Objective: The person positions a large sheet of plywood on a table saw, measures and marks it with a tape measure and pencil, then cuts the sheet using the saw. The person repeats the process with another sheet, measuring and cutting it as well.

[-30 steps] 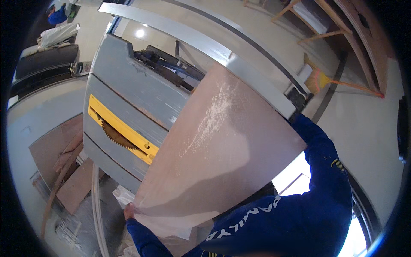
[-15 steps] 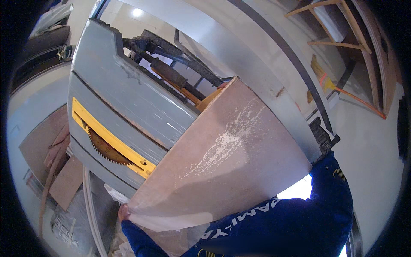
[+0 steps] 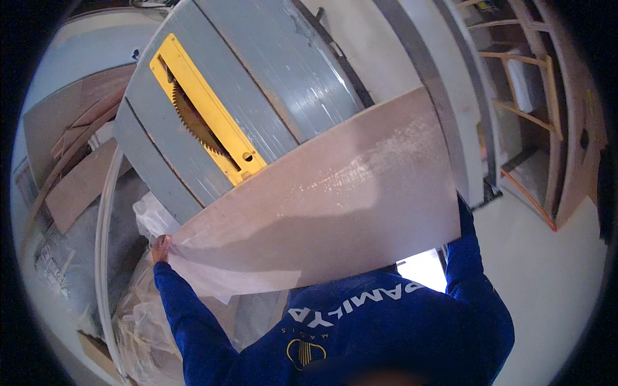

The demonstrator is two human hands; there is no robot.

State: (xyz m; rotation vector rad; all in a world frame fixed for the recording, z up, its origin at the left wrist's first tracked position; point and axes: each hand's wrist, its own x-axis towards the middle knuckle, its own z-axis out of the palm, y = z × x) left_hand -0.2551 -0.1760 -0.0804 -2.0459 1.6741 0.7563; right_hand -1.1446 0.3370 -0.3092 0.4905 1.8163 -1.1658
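A wide brown wood panel (image 3: 335,225), dusted with pale sawdust, lies across the near side of a grey saw table (image 3: 270,58). My left hand (image 3: 161,248) is closed on the panel's left corner. Beyond the panel's far edge, a toothed circular blade (image 3: 193,132) stands in a yellow slotted insert (image 3: 206,109); the insert's near end meets that edge. At the panel's right edge my right sleeve (image 3: 465,238) shows, but the hand itself is hidden behind the panel.
A grey metal rail (image 3: 450,96) runs along the right side. Clear plastic sheeting (image 3: 151,321) hangs below my left arm. Wood offcuts (image 3: 84,183) lean at the left, and a wooden shelf frame (image 3: 553,96) stands at the far right.
The view has turned, and the table and panel appear rotated clockwise. The sawdust on the panel looks thinner. Fingers seen earlier at the panel's far corner no longer show. My left hand keeps its grip.
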